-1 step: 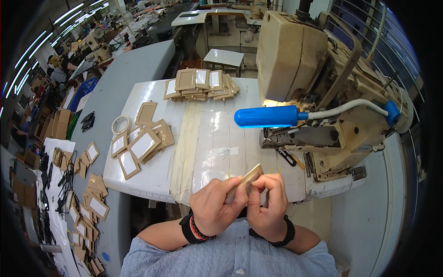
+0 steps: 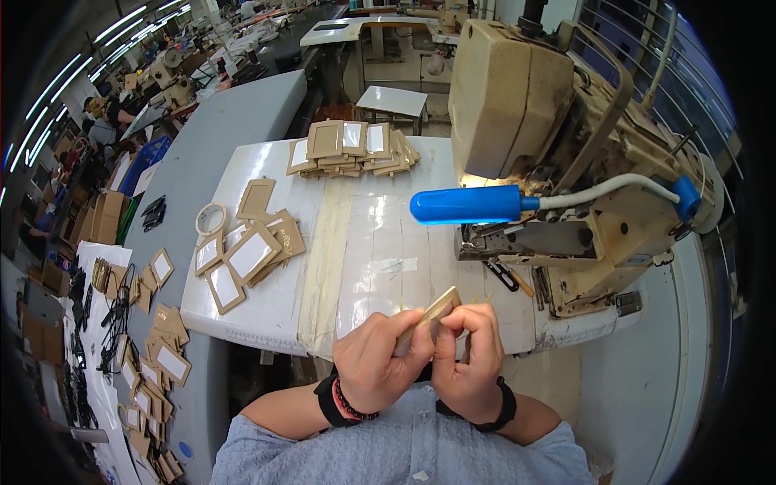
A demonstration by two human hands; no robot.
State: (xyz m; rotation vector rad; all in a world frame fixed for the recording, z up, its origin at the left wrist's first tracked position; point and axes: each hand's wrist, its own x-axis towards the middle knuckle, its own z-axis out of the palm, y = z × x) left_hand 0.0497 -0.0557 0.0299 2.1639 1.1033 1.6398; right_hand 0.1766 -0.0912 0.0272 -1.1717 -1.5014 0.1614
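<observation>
A tan card holder (image 2: 440, 306) is held up nearly edge-on at the table's near edge. My left hand (image 2: 378, 354) is closed on its left side, thumb and bent fingers pinching it. At its right edge the thumb and forefinger of my right hand (image 2: 469, 360) press together, closed on the border. Whether a loose thread lies between those fingertips is too small to tell. Thin yellowish strands show just beyond both hands. Left of my hands lies a loose group of similar holders (image 2: 250, 255) with white windows; a neater stack (image 2: 327, 139) sits farther back.
A large beige sewing machine (image 2: 517, 97) stands at the right, with a blue lamp (image 2: 467, 204) on a bendable neck. Small scissors (image 2: 503, 276) lie by its base. A tape roll (image 2: 212, 219) rests at the left. More holders (image 2: 171, 362) cover the grey side table.
</observation>
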